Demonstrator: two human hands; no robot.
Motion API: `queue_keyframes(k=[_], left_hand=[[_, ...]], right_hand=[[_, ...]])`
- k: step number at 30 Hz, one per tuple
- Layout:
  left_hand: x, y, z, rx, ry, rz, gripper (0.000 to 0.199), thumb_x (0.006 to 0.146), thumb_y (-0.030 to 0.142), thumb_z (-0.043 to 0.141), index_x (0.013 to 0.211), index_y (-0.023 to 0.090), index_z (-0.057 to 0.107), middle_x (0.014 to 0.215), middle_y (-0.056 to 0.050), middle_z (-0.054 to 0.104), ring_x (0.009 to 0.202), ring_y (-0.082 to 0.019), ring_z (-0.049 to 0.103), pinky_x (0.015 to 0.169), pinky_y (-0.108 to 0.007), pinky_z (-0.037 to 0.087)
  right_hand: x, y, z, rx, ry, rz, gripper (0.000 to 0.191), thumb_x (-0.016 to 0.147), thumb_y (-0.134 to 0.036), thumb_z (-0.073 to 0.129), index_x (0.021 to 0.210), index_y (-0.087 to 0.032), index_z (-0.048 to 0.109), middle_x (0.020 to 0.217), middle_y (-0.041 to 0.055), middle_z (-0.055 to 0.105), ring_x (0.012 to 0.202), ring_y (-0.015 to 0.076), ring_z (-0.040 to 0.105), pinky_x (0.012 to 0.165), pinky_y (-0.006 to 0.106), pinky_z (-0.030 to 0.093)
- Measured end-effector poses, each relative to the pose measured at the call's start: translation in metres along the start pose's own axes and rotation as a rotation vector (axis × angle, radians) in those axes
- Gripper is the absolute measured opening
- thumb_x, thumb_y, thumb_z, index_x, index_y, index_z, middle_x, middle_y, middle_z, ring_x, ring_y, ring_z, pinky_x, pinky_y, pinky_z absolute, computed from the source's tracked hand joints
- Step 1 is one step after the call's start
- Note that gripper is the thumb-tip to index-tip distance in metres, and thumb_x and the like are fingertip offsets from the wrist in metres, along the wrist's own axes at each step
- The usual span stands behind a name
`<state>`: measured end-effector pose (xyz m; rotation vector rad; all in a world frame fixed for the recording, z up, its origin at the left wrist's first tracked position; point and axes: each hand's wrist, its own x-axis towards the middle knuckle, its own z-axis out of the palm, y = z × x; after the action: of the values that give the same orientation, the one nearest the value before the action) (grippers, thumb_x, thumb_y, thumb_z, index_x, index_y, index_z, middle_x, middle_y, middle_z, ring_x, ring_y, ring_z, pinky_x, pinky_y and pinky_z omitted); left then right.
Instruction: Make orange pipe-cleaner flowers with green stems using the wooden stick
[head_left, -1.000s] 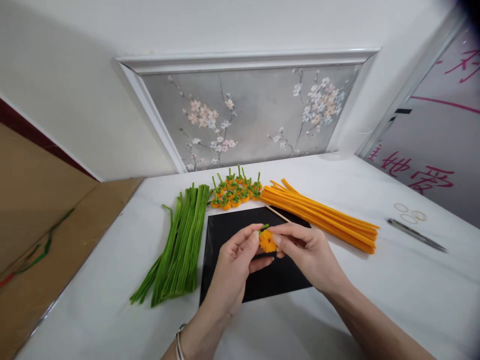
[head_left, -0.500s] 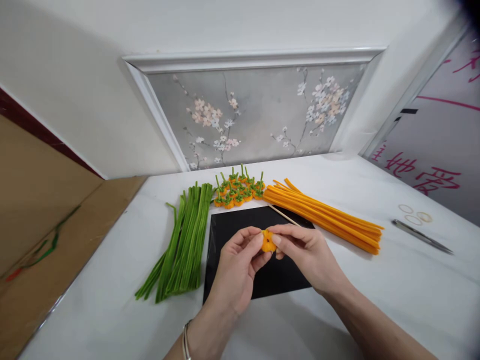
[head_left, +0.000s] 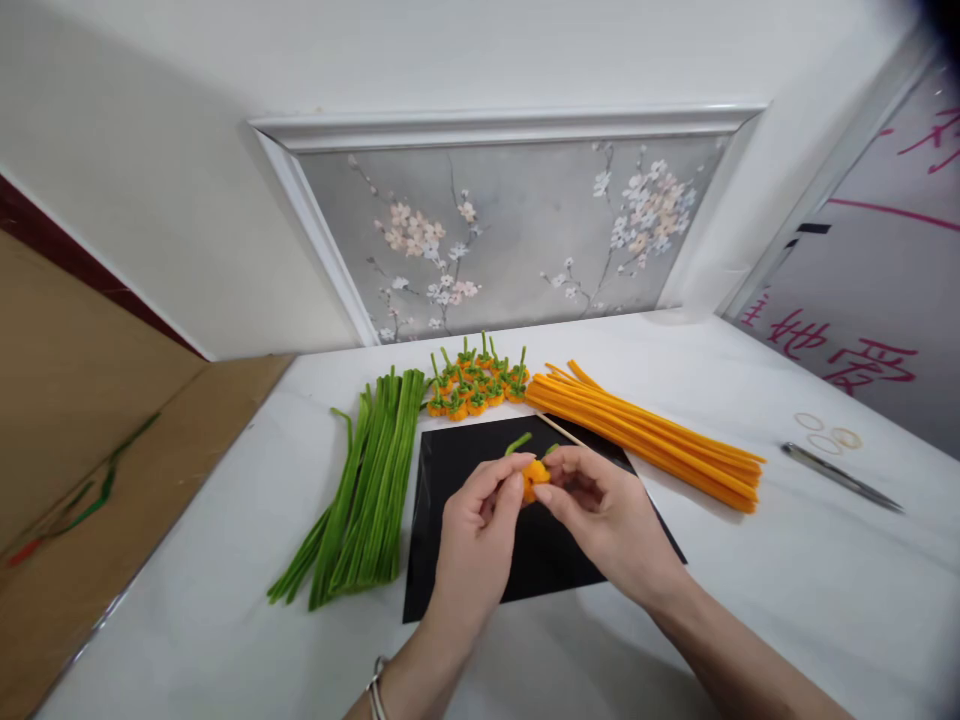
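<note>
Over a black mat (head_left: 480, 570), a small orange pipe-cleaner piece (head_left: 535, 477), round and pumpkin-like, is pinched between both hands. My left hand (head_left: 487, 520) grips its left side with thumb and fingers. From the right, my right hand (head_left: 600, 510) holds it with the thumb low and the fingers behind. Green pipe-cleaner ends (head_left: 519, 442) stick out beyond the fingertips. Fingers hide part of the piece. Behind the mat stand several finished orange pieces (head_left: 476, 385) with green tops and upright green stems.
Green pipe cleaners (head_left: 375, 480) lie left of the mat, orange ones (head_left: 652, 430) to the right. A thin wooden stick (head_left: 559, 430) lies at the mat's back edge. Tweezers (head_left: 844, 477) and rubber bands (head_left: 825, 435) are far right. A cardboard box (head_left: 150, 480) borders the left.
The orange piece has been tilted between my fingers, and green ends now show behind it. My right hand has shifted its grip, thumb lower.
</note>
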<state>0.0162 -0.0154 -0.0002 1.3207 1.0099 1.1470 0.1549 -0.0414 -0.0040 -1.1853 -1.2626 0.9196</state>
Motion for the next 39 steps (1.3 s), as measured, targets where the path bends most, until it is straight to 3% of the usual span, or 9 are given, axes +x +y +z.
queue_keyframes(k=[4, 7, 16, 20, 28, 34, 37, 39], left_hand=[[-0.001, 0.004, 0.0, 0.108, -0.053, 0.066, 0.02, 0.089, 0.029, 0.057, 0.101, 0.022, 0.072, 0.097, -0.004, 0.068, 0.085, -0.016, 0.066, 0.075, -0.027, 0.059], [-0.002, 0.007, 0.001, 0.096, -0.087, 0.038, 0.021, 0.089, 0.031, 0.058, 0.1, 0.021, 0.072, 0.095, -0.004, 0.068, 0.084, -0.016, 0.065, 0.073, -0.026, 0.06], [0.004, 0.012, -0.007, -0.152, -0.2, -0.318, 0.02, 0.08, 0.034, 0.07, 0.088, 0.016, 0.07, 0.079, -0.002, 0.068, 0.07, -0.01, 0.062, 0.058, -0.016, 0.053], [0.004, 0.016, -0.008, -0.248, -0.226, -0.394, 0.018, 0.08, 0.034, 0.07, 0.085, 0.018, 0.064, 0.075, 0.0, 0.064, 0.068, -0.009, 0.06, 0.056, -0.015, 0.052], [0.004, 0.015, -0.007, -0.218, -0.26, -0.436, 0.024, 0.084, 0.04, 0.066, 0.093, 0.017, 0.064, 0.081, -0.001, 0.064, 0.07, -0.01, 0.062, 0.058, -0.017, 0.054], [0.007, 0.02, -0.006, -0.329, -0.189, -0.52, 0.05, 0.091, 0.056, 0.044, 0.1, 0.011, 0.065, 0.089, -0.01, 0.066, 0.072, -0.015, 0.065, 0.058, -0.023, 0.056], [0.006, 0.023, -0.007, -0.288, -0.196, -0.484, 0.043, 0.086, 0.051, 0.057, 0.105, 0.013, 0.062, 0.09, -0.008, 0.067, 0.073, -0.014, 0.065, 0.062, -0.023, 0.055], [0.005, 0.023, -0.006, -0.207, -0.211, -0.381, 0.04, 0.078, 0.036, 0.072, 0.109, 0.017, 0.057, 0.088, -0.004, 0.068, 0.076, -0.014, 0.065, 0.067, -0.023, 0.055]], right_hand=[[0.0, 0.001, 0.0, -0.039, 0.037, -0.006, 0.012, 0.083, -0.029, 0.063, 0.091, -0.019, 0.062, 0.084, 0.0034, 0.065, 0.074, 0.0158, 0.063, 0.069, 0.027, 0.056], [-0.001, -0.003, -0.001, -0.01, 0.039, 0.004, 0.013, 0.082, -0.028, 0.064, 0.09, -0.018, 0.061, 0.081, 0.0029, 0.063, 0.069, 0.0149, 0.062, 0.066, 0.026, 0.055], [0.002, -0.012, -0.007, 0.148, -0.071, 0.14, 0.02, 0.075, -0.033, 0.071, 0.082, -0.016, 0.063, 0.07, 0.0006, 0.061, 0.064, 0.012, 0.055, 0.06, 0.023, 0.049], [0.003, -0.014, -0.009, 0.16, -0.096, 0.159, 0.017, 0.075, -0.031, 0.071, 0.08, -0.016, 0.064, 0.07, 0.0001, 0.061, 0.065, 0.0113, 0.054, 0.062, 0.023, 0.047], [0.007, -0.013, -0.016, 0.175, -0.157, 0.243, 0.024, 0.077, -0.038, 0.07, 0.086, -0.016, 0.067, 0.073, 0.0006, 0.064, 0.059, 0.0094, 0.053, 0.057, 0.022, 0.047], [0.008, -0.012, -0.018, 0.193, -0.122, 0.284, 0.031, 0.076, -0.044, 0.071, 0.087, -0.016, 0.067, 0.079, 0.0023, 0.067, 0.058, 0.0091, 0.055, 0.056, 0.023, 0.049], [0.008, -0.011, -0.017, 0.22, -0.104, 0.295, 0.033, 0.075, -0.045, 0.072, 0.088, -0.015, 0.067, 0.077, 0.0023, 0.067, 0.057, 0.009, 0.055, 0.057, 0.023, 0.049], [0.008, -0.009, -0.017, 0.253, -0.08, 0.299, 0.033, 0.075, -0.045, 0.073, 0.088, -0.014, 0.066, 0.079, 0.0027, 0.067, 0.058, 0.0089, 0.055, 0.057, 0.023, 0.049]])
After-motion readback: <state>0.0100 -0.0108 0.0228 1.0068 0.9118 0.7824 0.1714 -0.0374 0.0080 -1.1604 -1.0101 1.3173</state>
